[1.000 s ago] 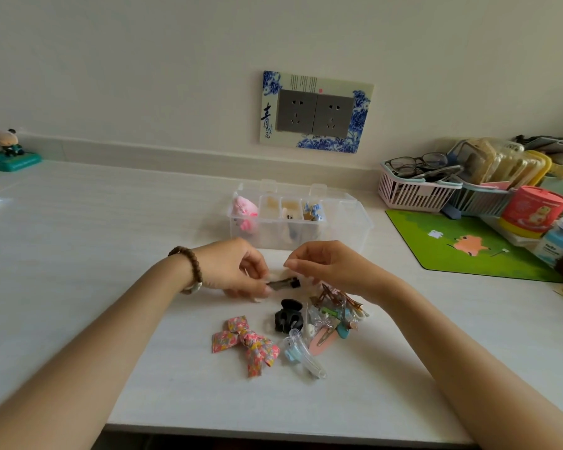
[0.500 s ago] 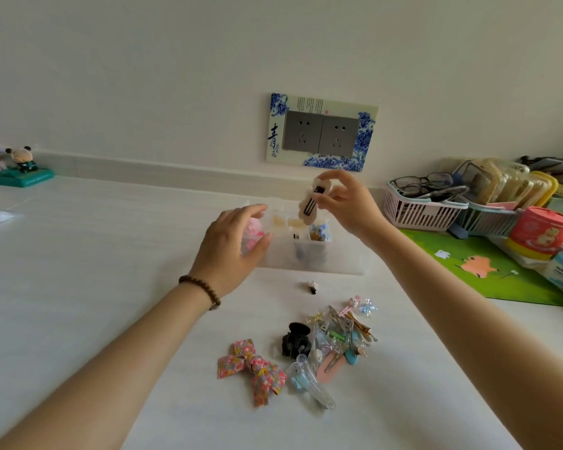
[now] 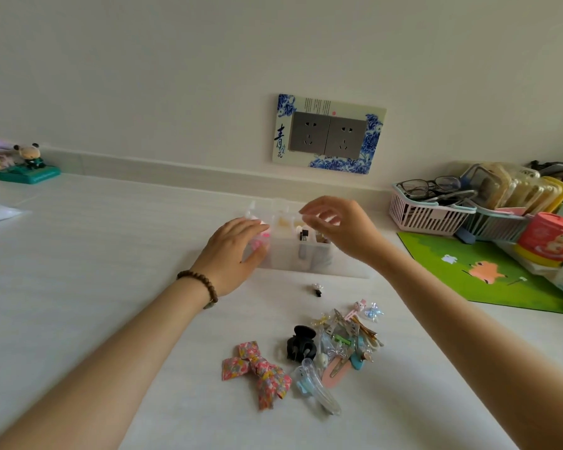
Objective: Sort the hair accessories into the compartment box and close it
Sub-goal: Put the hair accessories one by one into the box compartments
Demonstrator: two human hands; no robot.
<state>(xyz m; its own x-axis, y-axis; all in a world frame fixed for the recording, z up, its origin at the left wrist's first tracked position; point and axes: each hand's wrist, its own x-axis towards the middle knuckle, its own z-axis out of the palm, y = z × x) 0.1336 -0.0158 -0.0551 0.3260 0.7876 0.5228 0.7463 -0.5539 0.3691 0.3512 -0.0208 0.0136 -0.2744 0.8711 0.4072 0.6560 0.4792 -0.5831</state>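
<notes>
Two hands over the compartment box [image 3: 309,261] now, near the back of the worktop [image 3: 111,254]. Half a second back, a small beige clip pinched high in the right hand [image 3: 342,230]; now gone from it, fingers [image 3: 309,211] loosely spread and curled above the middle compartments, apparently empty. Probably dropped in: a small dark-and-pale piece [image 3: 304,234] showing at the rim of a middle compartment, likely that clip, though too small to be sure. Left hand [image 3: 233,251] flat against the box's left end, steadying rather than gripping, fingers open and partly covering the pink item [image 3: 257,243] in the leftmost compartment. Head tipped up since a second ago, so more wall and the socket plate [image 3: 329,134] in view.

One more piece sorted, then, with plenty left. Still loose on the worktop, well in front of the box: a tiny dark clip [image 3: 317,289] alone, a floral bow [image 3: 257,371], a black claw clip [image 3: 301,344], a clear blue clip [image 3: 316,388] and a tangled heap of small clips [image 3: 348,339]. Lid not yet shut.

Hard to read: box walls translucent and milky, contents only smudges of colour; right-hand compartments hidden behind the right wrist; lid hinge and latch mostly behind the hands; single pieces in the heap not separable.
</notes>
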